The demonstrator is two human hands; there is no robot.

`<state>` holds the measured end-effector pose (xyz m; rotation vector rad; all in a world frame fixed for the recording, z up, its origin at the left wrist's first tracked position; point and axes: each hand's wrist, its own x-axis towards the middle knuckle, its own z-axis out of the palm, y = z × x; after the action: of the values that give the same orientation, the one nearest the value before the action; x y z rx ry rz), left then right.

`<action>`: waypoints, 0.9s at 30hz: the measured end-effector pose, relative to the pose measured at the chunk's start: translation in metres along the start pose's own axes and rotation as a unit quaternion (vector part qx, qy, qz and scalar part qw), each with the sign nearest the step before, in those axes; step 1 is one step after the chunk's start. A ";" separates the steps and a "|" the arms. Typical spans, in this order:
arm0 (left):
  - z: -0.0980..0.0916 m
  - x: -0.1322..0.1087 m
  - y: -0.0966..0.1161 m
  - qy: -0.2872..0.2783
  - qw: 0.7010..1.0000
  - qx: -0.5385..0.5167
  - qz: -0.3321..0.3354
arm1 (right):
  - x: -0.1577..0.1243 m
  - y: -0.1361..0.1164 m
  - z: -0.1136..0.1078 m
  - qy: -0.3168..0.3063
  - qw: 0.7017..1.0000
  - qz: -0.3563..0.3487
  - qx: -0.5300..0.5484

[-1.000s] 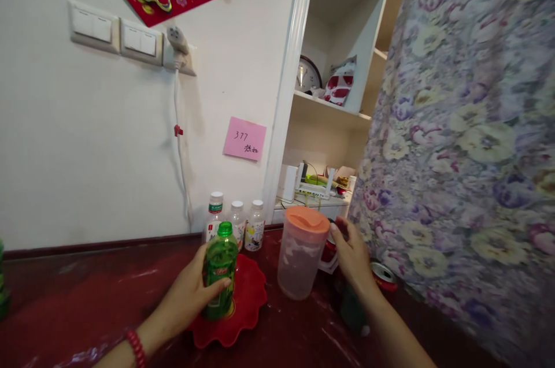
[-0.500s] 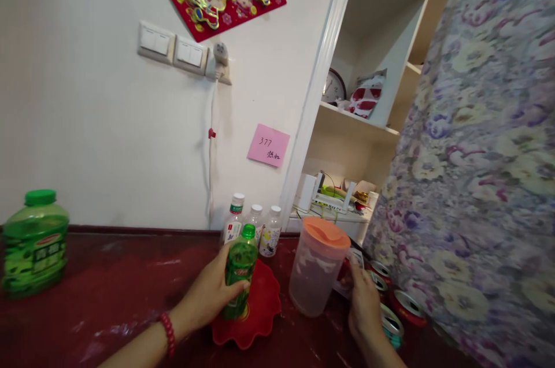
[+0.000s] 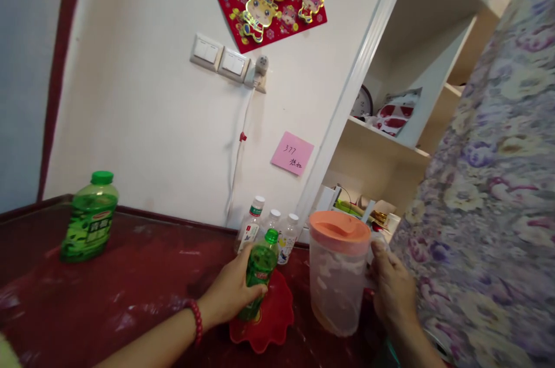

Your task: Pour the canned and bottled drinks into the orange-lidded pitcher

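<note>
White wall point(image 3: 151, 114) runs behind a dark red, glossy table point(image 3: 151, 275), with open shelves point(image 3: 373, 166) at the far right and a floral curtain point(image 3: 489, 194) down the right side. On the wall are a red and gold decoration point(image 3: 277, 4), a row of switches point(image 3: 219, 59) and a pink note point(image 3: 292, 153).

From the near left, the left forearm slants inward and to the far side, a red bead bracelet point(image 3: 196, 322) at the wrist. Its left hand point(image 3: 236, 287) is wrapped around a small green bottle point(image 3: 261, 267), the thumb laid across the near side and the other fingers mostly hidden. This bottle is at the red scalloped plate point(image 3: 281, 316); whether its base touches the plate is hard to tell.

Reaching in from the near right, the right hand point(image 3: 396, 293) is curled closed at the handle side of a clear pitcher point(image 3: 336, 287) with an orange lid point(image 3: 340, 229). The fingers cover most of the handle. The pitcher is right of the plate, roughly upright.

Three white-capped bottles point(image 3: 249, 223) stand just beyond the small green one, close to the wall. Well apart at the far left stands a large green bottle point(image 3: 92, 218).
</note>
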<state>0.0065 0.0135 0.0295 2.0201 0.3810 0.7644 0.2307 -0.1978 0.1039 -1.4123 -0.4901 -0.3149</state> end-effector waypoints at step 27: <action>-0.002 -0.004 0.001 -0.012 1.000 0.008 0.004 | 0.049 -0.089 0.047 -0.161 0.938 -0.168 -0.255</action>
<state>0.0021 0.0123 0.0294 2.0446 0.3658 0.7431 0.2225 -0.1600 0.2088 -1.9003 -0.9771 -0.5157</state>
